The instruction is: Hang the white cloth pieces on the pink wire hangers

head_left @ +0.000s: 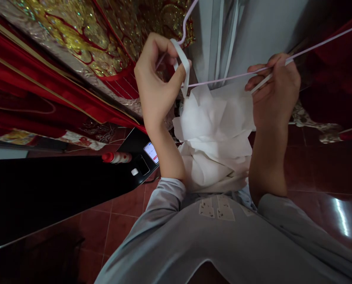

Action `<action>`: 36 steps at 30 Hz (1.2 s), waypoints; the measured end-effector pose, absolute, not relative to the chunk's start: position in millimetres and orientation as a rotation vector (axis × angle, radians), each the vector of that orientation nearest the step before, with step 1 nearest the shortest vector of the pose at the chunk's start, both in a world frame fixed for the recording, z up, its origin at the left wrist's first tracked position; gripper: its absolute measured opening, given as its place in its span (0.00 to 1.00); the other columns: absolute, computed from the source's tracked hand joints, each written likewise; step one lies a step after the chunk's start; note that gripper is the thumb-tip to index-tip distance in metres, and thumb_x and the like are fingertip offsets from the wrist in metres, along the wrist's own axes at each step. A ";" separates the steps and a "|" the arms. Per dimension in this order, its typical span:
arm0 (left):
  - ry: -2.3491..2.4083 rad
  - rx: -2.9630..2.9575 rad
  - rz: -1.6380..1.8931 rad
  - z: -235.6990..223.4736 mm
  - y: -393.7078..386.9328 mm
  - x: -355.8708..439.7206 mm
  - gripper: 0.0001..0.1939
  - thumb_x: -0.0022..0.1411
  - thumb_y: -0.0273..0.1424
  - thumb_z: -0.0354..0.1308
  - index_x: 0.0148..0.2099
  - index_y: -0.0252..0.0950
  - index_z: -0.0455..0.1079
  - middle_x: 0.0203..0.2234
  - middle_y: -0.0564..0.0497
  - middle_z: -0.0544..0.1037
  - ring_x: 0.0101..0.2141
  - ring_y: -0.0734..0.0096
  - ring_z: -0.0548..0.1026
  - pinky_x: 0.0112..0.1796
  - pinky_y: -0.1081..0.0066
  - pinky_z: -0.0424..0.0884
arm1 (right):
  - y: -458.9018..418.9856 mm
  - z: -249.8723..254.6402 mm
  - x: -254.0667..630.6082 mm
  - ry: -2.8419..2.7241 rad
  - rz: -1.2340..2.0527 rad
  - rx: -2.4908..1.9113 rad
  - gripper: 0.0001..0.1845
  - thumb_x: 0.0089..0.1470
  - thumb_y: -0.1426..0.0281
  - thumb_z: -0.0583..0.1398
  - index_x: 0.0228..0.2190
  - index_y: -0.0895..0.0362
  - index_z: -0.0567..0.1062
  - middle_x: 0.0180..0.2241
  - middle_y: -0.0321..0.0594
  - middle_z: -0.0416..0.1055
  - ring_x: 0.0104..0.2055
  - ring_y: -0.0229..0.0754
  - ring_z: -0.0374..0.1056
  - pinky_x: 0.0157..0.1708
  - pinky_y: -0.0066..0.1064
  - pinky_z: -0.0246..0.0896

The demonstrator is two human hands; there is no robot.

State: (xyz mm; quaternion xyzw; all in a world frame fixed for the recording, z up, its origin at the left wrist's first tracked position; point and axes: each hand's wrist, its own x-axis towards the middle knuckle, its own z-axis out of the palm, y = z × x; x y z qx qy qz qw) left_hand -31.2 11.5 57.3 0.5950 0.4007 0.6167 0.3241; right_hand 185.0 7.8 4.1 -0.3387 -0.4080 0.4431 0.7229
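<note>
White ruffled fabric garment (217,134), below a thin pale-pink hanger (223,79); left hand (159,79) pinches a flat white strap loop (185,65), right hand (274,88) holds the hanger and a narrow white strip (261,84).

There are two hands (156,81) (276,92), one pink hanger (223,80), one red-capped bottle (118,157) and one lit phone (151,152).

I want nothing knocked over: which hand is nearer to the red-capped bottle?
Left. The left hand, holding a white strap, is above and right of the red-capped bottle in the picture; the right hand, on the pink rod, is much farther to the right.
</note>
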 end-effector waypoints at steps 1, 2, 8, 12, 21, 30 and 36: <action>1.016 1.643 1.625 58.8 13.5 -30.3 0.16 0.56 0.15 0.64 0.30 0.41 0.67 0.30 0.52 0.69 0.39 0.59 0.71 0.45 0.63 0.68 | 7.9 3.8 185.0 -0.899 0.980 -0.746 0.11 0.61 0.66 0.46 0.30 0.59 0.58 0.29 0.37 0.70 0.24 0.29 0.62 0.26 0.22 0.56; 0.962 1.746 1.641 59.8 15.6 -29.7 0.15 0.58 0.14 0.63 0.31 0.40 0.67 0.31 0.51 0.68 0.37 0.61 0.71 0.43 0.65 0.69 | 8.0 3.5 184.8 -0.899 0.983 -0.747 0.11 0.61 0.66 0.46 0.30 0.59 0.58 0.29 0.37 0.69 0.24 0.29 0.62 0.26 0.22 0.56; 0.810 1.913 1.647 60.2 23.9 -30.5 0.14 0.61 0.14 0.60 0.37 0.39 0.67 0.33 0.51 0.65 0.33 0.66 0.68 0.36 0.71 0.69 | 8.9 2.2 181.1 -0.870 0.957 -0.710 0.13 0.60 0.63 0.49 0.30 0.60 0.58 0.28 0.39 0.69 0.22 0.29 0.60 0.24 0.23 0.54; 0.895 1.993 1.617 61.0 24.9 -32.1 0.13 0.66 0.14 0.54 0.41 0.39 0.69 0.37 0.52 0.68 0.38 0.65 0.69 0.41 0.70 0.69 | 7.5 4.3 178.4 -0.869 0.961 -0.725 0.12 0.60 0.63 0.49 0.30 0.60 0.58 0.29 0.39 0.69 0.23 0.29 0.60 0.24 0.22 0.54; 0.822 1.255 1.835 40.7 20.5 -28.6 0.07 0.67 0.19 0.54 0.42 0.36 0.69 0.34 0.54 0.71 0.43 0.66 0.70 0.49 0.69 0.66 | 3.3 6.4 179.3 -0.875 0.941 -0.748 0.13 0.59 0.62 0.50 0.29 0.59 0.58 0.28 0.38 0.69 0.24 0.29 0.61 0.23 0.22 0.53; 0.771 0.756 1.814 5.1 9.7 -5.0 0.17 0.76 0.31 0.34 0.43 0.42 0.65 0.33 0.53 0.75 0.44 0.63 0.72 0.43 0.66 0.66 | 3.9 4.0 176.7 -0.867 0.955 -0.743 0.14 0.60 0.61 0.50 0.29 0.59 0.58 0.29 0.37 0.68 0.25 0.28 0.61 0.23 0.21 0.53; 0.792 0.801 1.809 3.5 6.4 -3.4 0.16 0.75 0.30 0.35 0.42 0.44 0.63 0.30 0.53 0.76 0.42 0.62 0.74 0.41 0.63 0.68 | 4.6 8.2 178.5 -0.867 0.949 -0.753 0.12 0.60 0.64 0.48 0.30 0.59 0.59 0.30 0.40 0.67 0.27 0.30 0.63 0.23 0.21 0.53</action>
